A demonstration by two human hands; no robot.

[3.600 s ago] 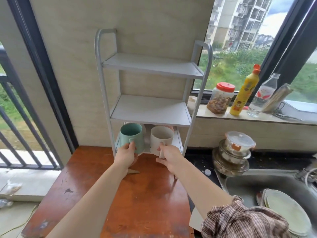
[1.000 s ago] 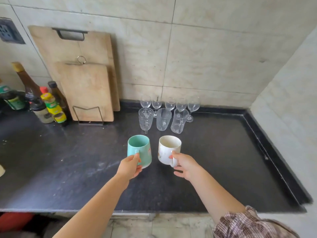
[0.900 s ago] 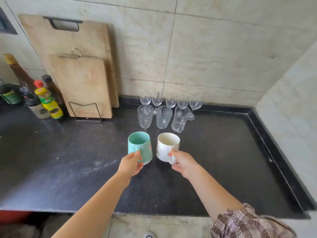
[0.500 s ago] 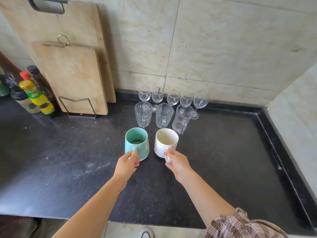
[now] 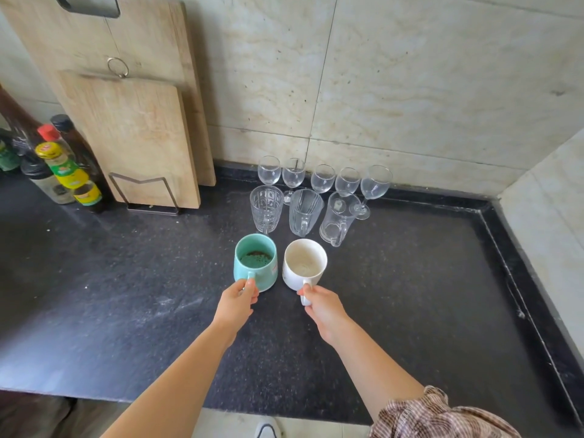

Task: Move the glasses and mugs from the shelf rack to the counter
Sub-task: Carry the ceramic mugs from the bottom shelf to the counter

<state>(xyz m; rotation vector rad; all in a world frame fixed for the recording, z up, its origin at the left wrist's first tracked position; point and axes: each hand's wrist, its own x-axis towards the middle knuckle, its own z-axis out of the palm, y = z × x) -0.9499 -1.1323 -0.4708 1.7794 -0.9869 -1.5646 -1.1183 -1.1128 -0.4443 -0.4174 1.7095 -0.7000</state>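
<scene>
Head cam looking down at the black stone counter (image 5: 126, 295); two wooden cutting boards (image 5: 132, 137) lean on the tiled wall; then three clear glass mugs (image 5: 303, 211) in a row with five wine glasses (image 5: 325, 178) behind them. Closest to me, teal mug (image 5: 256, 263) and white mug (image 5: 304, 263) sit upright side by side on the counter; left hand (image 5: 235, 306) is curled round the teal handle, right hand (image 5: 324, 306) pinches the white handle.

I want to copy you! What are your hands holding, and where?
Left hand holds the teal mug by its handle; right hand holds the white mug by its handle.
</scene>
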